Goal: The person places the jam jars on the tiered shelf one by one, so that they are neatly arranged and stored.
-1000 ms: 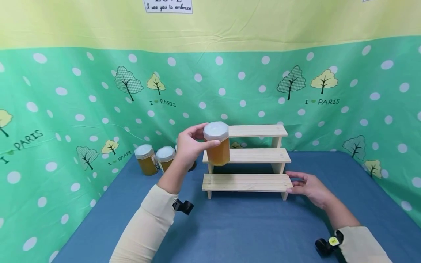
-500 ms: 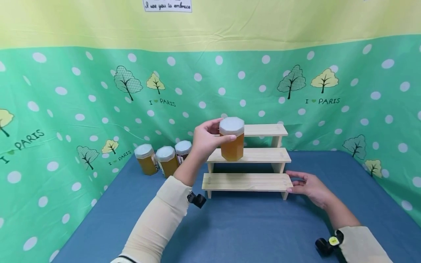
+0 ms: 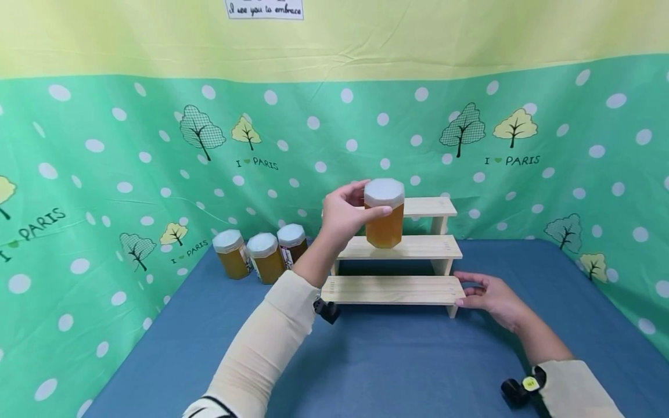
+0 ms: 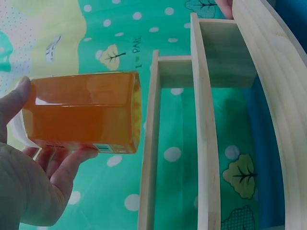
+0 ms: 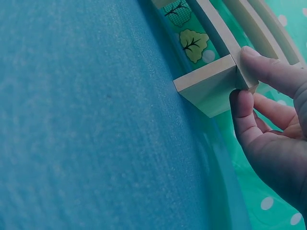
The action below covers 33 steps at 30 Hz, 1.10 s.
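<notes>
My left hand (image 3: 345,217) grips an octagonal honey jar (image 3: 385,217) near its white lid, thumb in front and fingers behind. The jar is upright in the air and overlaps the middle and top tiers of a three-tier wooden shelf (image 3: 397,288) in the head view. In the left wrist view, the jar's amber side (image 4: 81,112) appears apart from the boards, with part of a label at its lower edge. At the shelf's right end, my right hand (image 3: 491,299) pinches the lowest board (image 5: 244,72) between thumb and fingers.
Several white-lidded jars stand at the left on the blue cloth: one amber jar (image 3: 232,255), another amber jar (image 3: 266,259), and a darker jar (image 3: 292,244). A green and yellow printed curtain (image 3: 313,133) hangs behind the table (image 3: 397,360).
My left hand has carried the honey jar rightward and slightly upward across the shelf, uncovering the darker jar at the left. The right hand has stayed at the lowest board's end.
</notes>
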Each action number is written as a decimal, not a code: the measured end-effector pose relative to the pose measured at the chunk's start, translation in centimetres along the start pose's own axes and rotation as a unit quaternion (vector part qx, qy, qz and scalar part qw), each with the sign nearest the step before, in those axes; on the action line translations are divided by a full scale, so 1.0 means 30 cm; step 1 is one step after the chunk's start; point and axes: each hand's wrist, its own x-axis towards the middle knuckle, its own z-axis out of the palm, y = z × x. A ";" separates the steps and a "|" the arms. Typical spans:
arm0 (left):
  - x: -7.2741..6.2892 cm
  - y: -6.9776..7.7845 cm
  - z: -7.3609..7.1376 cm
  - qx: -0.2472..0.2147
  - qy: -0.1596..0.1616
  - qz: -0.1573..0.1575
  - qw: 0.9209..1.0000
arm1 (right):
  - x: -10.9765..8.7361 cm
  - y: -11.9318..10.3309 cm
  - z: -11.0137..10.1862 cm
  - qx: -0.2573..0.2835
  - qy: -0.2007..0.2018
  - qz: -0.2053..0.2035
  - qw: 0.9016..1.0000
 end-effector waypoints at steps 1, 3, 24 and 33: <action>0.003 0.001 0.005 -0.002 0.000 0.000 1.000 | 0.000 0.000 0.001 0.000 0.000 0.000 1.000; 0.010 0.004 0.015 -0.006 -0.001 -0.002 1.000 | -0.001 -0.001 0.002 -0.002 0.001 0.001 1.000; 0.107 0.006 0.123 0.018 0.037 -0.008 0.999 | 0.002 -0.004 0.004 -0.016 0.007 0.010 1.000; 0.141 -0.016 0.168 0.052 0.056 -0.008 0.997 | 0.004 -0.004 0.008 -0.023 0.012 0.016 1.000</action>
